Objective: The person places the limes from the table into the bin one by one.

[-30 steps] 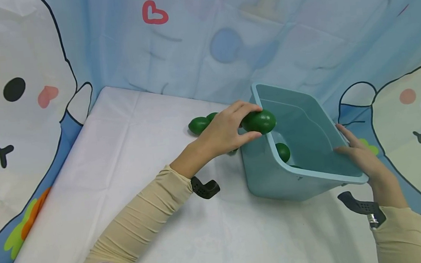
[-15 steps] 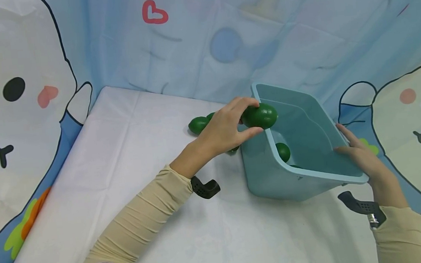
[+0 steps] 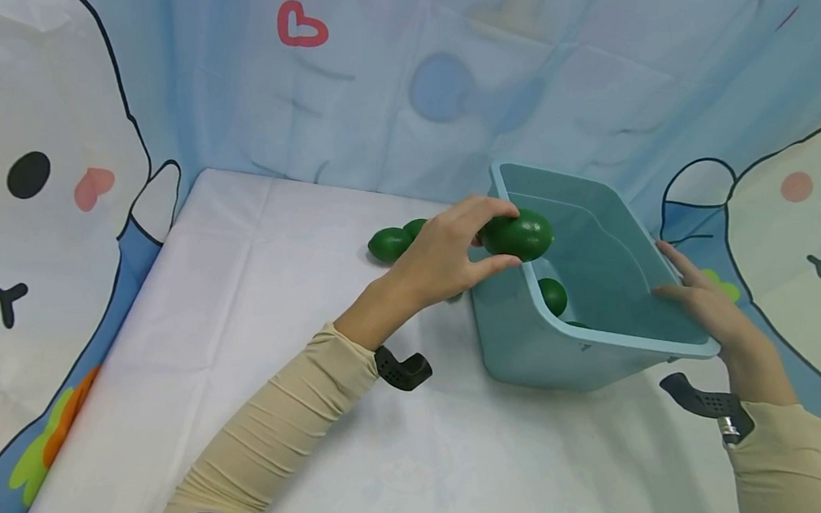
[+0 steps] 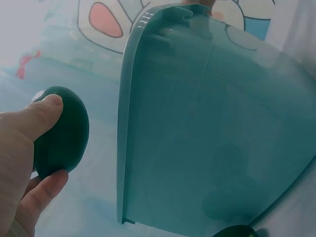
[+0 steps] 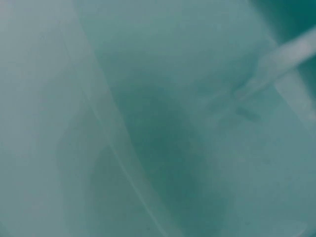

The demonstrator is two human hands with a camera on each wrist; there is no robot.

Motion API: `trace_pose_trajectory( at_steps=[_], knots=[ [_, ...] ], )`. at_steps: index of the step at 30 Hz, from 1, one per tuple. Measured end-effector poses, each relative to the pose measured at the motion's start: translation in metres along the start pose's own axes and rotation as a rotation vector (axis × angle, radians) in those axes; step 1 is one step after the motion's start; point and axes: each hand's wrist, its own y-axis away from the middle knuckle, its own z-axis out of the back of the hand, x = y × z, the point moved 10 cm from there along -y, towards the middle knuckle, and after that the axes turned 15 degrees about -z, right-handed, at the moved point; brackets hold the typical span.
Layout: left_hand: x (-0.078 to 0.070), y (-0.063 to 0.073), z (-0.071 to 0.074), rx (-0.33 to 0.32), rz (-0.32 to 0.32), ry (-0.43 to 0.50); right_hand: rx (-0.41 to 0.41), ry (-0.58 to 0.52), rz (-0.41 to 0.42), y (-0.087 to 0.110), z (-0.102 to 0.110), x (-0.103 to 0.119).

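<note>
My left hand holds a glossy green oval fruit between thumb and fingers, over the left rim of a blue-green plastic bin. In the left wrist view the fruit is beside the bin's rim, thumb on one side and a fingertip beneath. My right hand grips the bin's right rim, its thumb over the inner side. The bin leans toward the left. Inside it lies another green fruit, with a sliver of one more half hidden by the front wall. The right wrist view shows only the bin's wall, blurred.
More green fruits lie on the white cloth left of the bin, partly covered by my left hand. A printed blue curtain hangs behind. Dark camera mounts stick out from both wrists.
My left hand has risen slightly, then moved down and a little right with the green oval fruit, farther over the bin's opening. The right hand and the bin have stayed in place.
</note>
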Motion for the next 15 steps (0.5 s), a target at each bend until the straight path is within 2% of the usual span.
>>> trace_pose_trajectory(
  at_steps=[10,15],
  knots=[
    [-0.0029,0.0001,-0.0021,0.013,-0.025,-0.01,-0.007,-0.018,-0.006,-0.0008,0.0004,0.0008],
    [-0.0039,0.0004,-0.0051,0.045,-0.011,-0.004,-0.002,-0.009,-0.018,-0.003,-0.0004,-0.0012]
  ],
)
